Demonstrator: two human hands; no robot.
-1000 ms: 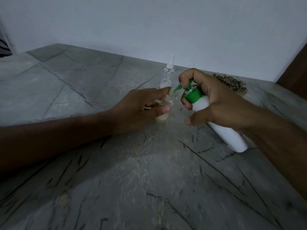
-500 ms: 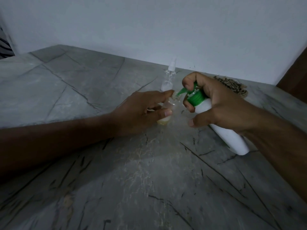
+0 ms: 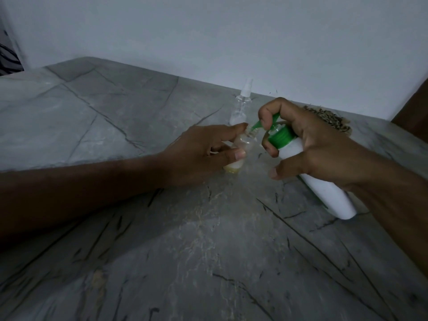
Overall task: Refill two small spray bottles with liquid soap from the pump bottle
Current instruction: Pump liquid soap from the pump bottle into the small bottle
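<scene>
- Lying under everything is the grey table (image 3: 97,126), and all the task's things stand near its far edge, close to the wall.
- Leaning to the left, the pump bottle (image 3: 324,193) has its long axis tilted: the white base rests low at the right, on or just over the table, and the green collar and spout point up and left, toward the open bottle.
- Gripping it is the right hand (image 3: 324,144): the fingers are curled round the neck under the collar, and the forefinger is hooked over the green pump head. I judge that it is pressing, or is ready to press.
- Holding the open bottle (image 3: 243,147) is the left hand (image 3: 199,154): the thumb is on the near side and the fingers on the far side, pinched round the clear body. The bottle stands almost upright on the table, just left of the pump.
- Meeting at one point are the spout tip and the mouth of the open bottle; they touch or nearly touch, I cannot tell which. The next press depends on this: the spout must stay over the narrow mouth, or the soap will run down the outside.
- Showing at the bottom of the open bottle is a little yellowish liquid, so I judge the filling is at its beginning.
- Standing behind, apart from both hands, is the second bottle (image 3: 242,103), upright, with its spray cap on.
</scene>
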